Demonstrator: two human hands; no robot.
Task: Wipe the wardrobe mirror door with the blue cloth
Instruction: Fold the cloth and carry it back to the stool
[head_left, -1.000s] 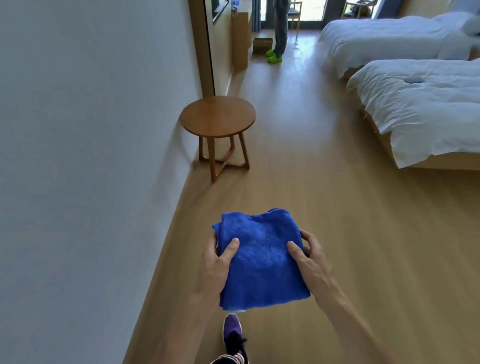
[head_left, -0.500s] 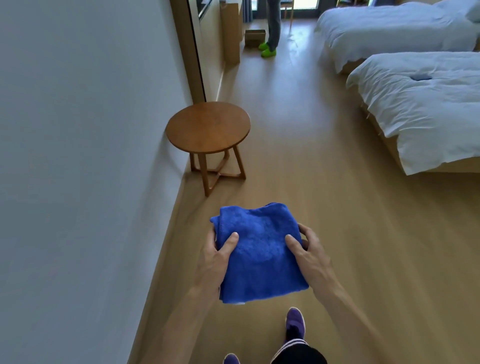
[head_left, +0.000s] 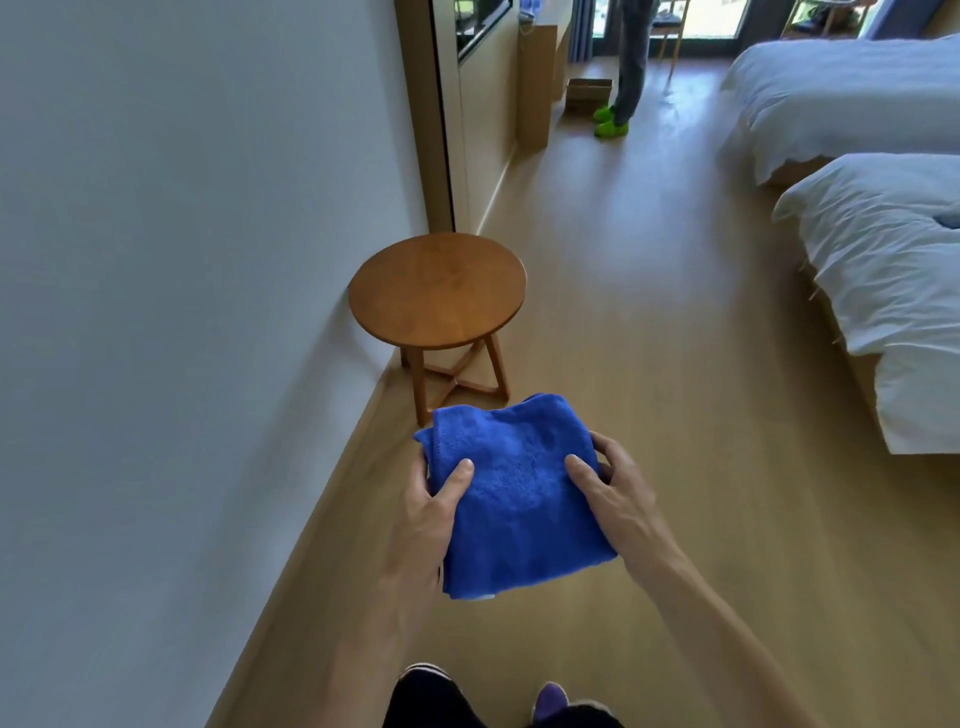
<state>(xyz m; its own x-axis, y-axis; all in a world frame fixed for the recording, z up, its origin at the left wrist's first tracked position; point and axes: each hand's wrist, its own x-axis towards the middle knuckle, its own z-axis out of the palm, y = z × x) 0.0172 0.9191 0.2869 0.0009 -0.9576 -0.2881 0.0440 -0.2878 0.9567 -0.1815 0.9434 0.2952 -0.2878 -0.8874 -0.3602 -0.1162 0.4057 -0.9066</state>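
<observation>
The left hand (head_left: 426, 525) and right hand (head_left: 618, 504) grip the folded blue cloth (head_left: 519, 493) by its side edges, lower centre of frame. Step in hand is judged to be carrying; wiping has not begun. The next move calls for walking past the round tabletop (head_left: 436, 288) to the mirror door, which is not clearly identifiable here.

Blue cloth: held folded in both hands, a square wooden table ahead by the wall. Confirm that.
One error: the table is round, not square; the head view shows it. The blue cloth is held folded in the left hand and right hand, the table ahead by the wall.
</observation>
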